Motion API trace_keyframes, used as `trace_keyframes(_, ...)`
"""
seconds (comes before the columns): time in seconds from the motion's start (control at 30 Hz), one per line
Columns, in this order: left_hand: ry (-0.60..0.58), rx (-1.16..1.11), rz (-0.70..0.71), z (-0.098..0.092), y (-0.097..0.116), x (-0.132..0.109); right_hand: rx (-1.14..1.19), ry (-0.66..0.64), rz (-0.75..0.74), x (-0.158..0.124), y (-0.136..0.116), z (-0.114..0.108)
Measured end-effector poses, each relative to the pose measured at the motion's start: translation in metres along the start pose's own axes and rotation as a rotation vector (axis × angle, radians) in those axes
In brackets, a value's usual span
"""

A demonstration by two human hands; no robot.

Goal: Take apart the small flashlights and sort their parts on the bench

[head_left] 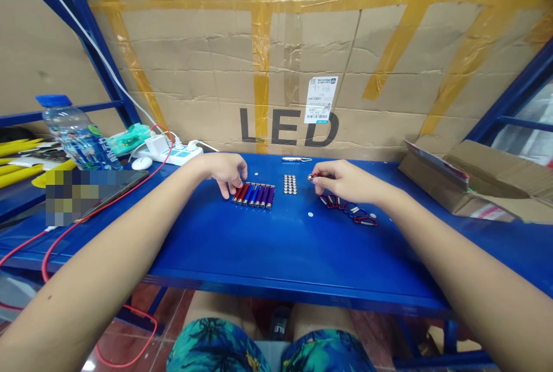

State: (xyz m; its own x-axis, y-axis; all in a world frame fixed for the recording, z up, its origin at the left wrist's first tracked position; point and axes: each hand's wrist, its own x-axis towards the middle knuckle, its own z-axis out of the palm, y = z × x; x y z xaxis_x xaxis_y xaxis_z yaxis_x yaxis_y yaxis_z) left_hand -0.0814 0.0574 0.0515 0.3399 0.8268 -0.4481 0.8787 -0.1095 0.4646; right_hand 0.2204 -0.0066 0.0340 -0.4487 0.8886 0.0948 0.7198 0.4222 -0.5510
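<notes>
My left hand (227,173) is at the left end of a row of red, blue and purple metal tubes (254,194), its fingers bent down over the red ones; whether it grips one is hard to tell. My right hand (334,179) pinches a small red metal piece, probably a carabiner (317,175), above the table. Just below that hand lies a curved line of red, blue and purple carabiners (355,212). Between the hands several small silver button cells (290,184) stand in a neat grid. Behind them lies a silver pen-like tube with a clip (296,159).
On the blue table (276,251), a water bottle (82,136), a dark phone-like device (112,188), a red cable (129,189) and a white power strip (181,154) are at the left. An open cardboard box (466,182) is at the right. A large LED carton (207,72) stands behind.
</notes>
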Motion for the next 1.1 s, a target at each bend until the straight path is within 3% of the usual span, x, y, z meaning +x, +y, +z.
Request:
trace_keyframes(0.23,0.059,-0.021,0.007,-0.004,-0.002,0.0,0.017,-0.002,-0.002,0.001,0.003,0.0)
trace_keyframes(0.33,0.349,0.089,0.116,-0.003,0.004,0.002,0.046,0.006,-0.015,0.001,0.002,0.003)
trace_keyframes(0.4,0.618,0.123,0.324,0.007,0.014,0.003,0.078,0.019,-0.03,0.001,-0.001,0.006)
trace_keyframes(0.43,0.679,0.085,0.467,0.014,0.021,0.002,0.098,0.024,-0.04,0.001,-0.003,0.008)
trace_keyframes(0.53,0.543,-0.133,0.76,0.043,0.043,-0.001,0.163,0.029,-0.069,0.001,-0.009,0.013)
trace_keyframes(0.7,0.452,-0.279,0.863,0.077,0.06,-0.006,0.311,-0.019,-0.09,0.002,-0.016,0.017)
trace_keyframes(0.9,0.454,-0.281,0.879,0.081,0.057,-0.004,0.461,-0.119,-0.045,0.001,-0.018,0.02)
trace_keyframes(1.1,0.473,-0.365,0.789,0.078,0.058,-0.002,0.24,-0.044,-0.089,0.0,-0.017,0.027)
